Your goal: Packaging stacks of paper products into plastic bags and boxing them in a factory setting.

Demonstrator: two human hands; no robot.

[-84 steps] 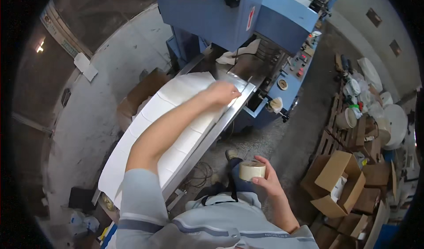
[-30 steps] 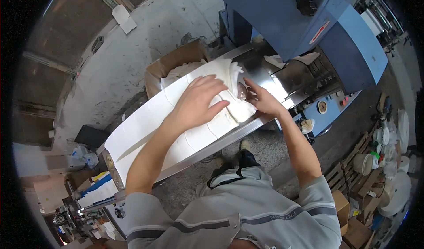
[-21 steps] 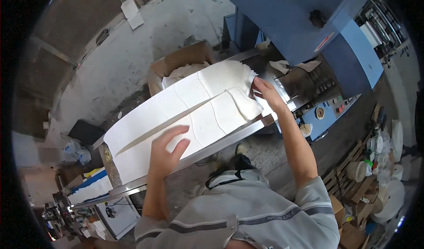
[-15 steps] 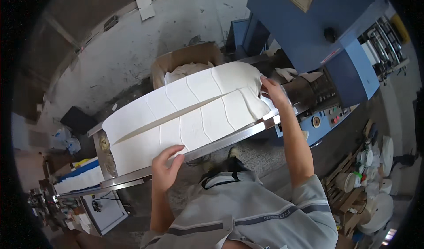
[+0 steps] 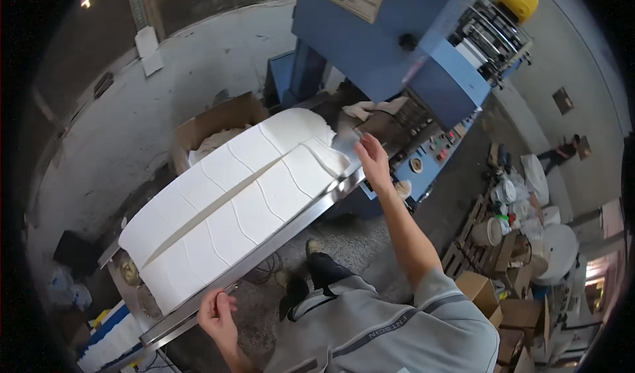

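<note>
Forearm stretched forward, the right grip is loosely open, white stacks just to its left; the left grip, curled, has them ahead, whether closed I cannot tell.

Matt paper, shiny metal rail

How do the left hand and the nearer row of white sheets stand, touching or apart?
Apart. The head view shows the left hand beyond the near edge of the nearer row, metal rail visible between them.
</note>
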